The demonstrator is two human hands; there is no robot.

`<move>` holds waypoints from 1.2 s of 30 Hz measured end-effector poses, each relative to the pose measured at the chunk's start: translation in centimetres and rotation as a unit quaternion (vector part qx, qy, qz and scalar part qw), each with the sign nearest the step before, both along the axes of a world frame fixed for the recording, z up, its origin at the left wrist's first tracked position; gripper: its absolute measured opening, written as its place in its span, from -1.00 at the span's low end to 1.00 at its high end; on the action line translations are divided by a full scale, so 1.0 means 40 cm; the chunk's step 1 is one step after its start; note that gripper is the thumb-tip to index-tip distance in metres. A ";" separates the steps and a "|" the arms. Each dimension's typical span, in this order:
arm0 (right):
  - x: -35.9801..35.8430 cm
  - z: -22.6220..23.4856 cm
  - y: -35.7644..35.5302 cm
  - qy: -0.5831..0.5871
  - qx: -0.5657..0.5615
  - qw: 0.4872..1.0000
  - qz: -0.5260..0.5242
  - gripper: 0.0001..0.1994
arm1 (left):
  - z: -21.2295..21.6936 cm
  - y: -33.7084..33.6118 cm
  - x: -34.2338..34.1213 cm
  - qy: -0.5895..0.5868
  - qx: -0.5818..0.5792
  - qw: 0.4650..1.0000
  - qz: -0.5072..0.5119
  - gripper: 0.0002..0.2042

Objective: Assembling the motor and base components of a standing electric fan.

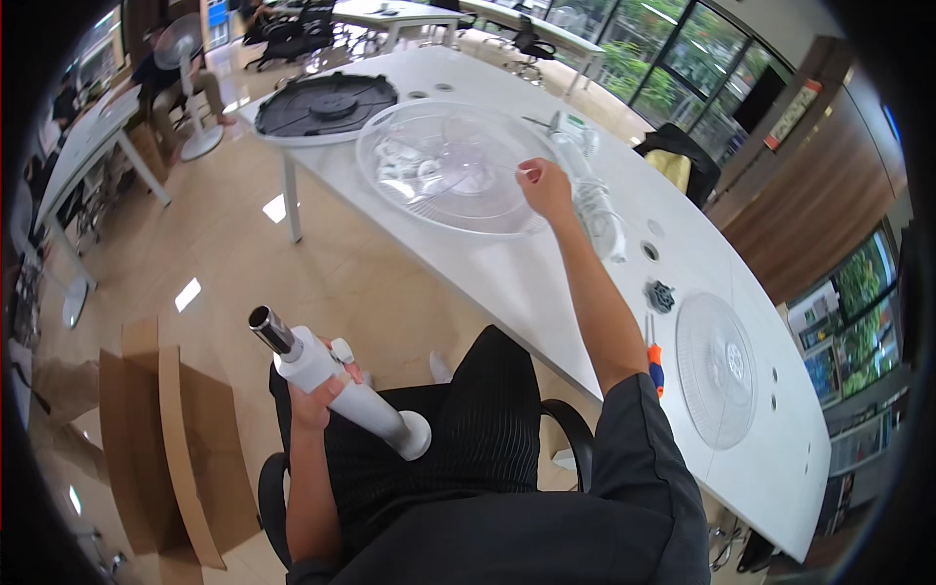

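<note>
A: Your L hand [317, 402] is wrapped round the white post [372, 405], thumb near the side knob [341, 349]. Firm hold, I'd say. The post tilts over your lap, w/ its metal tube [270, 330] pointing far-L.

B: And your R hand [549, 190]? Fingers curled in to a pinch at the R side of the clear grille [468, 219], on the far part of the white table [531, 283]. Can't tell if there's a small pc. between the tips or just rim, b/c it's too tiny.

A: Then pinch lightly, esp. if that's thin plastic; a hard tug could drag the whole grille, bagged white parts [405, 166] incl. Lift straight up, no sideways pull.

B: Meanwhile pls steady the post w/ your L. It's long, prob. top-heavy, and one-handed it could roll off your lap.

A: FYI, mind your R forearm: the screwdriver [655, 366] lies near-R, just beside your sleeve, w/ the second grille [717, 370] further R. Bring your elbow back high, OK?
</note>
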State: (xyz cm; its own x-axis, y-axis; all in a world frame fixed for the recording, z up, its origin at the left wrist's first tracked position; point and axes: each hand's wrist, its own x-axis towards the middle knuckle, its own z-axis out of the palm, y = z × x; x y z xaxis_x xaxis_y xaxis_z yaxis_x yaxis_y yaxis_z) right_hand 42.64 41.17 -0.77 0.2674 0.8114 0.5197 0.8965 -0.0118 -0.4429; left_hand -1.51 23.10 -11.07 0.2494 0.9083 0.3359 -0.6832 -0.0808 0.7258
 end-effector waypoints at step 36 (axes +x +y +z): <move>-0.197 -0.178 -0.187 -0.130 0.216 0.966 0.064 -0.60 | 0.021 -0.070 0.079 0.050 0.025 0.998 -0.026 -0.41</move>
State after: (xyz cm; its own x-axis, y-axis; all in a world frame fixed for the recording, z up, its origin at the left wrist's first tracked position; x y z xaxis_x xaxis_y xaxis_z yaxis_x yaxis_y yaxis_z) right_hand 34.77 33.69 -7.88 -0.0060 0.5212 0.8534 0.9601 0.2415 -0.1408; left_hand 1.66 20.30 -10.25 0.3309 0.8761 0.3505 -0.6113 -0.0839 0.7869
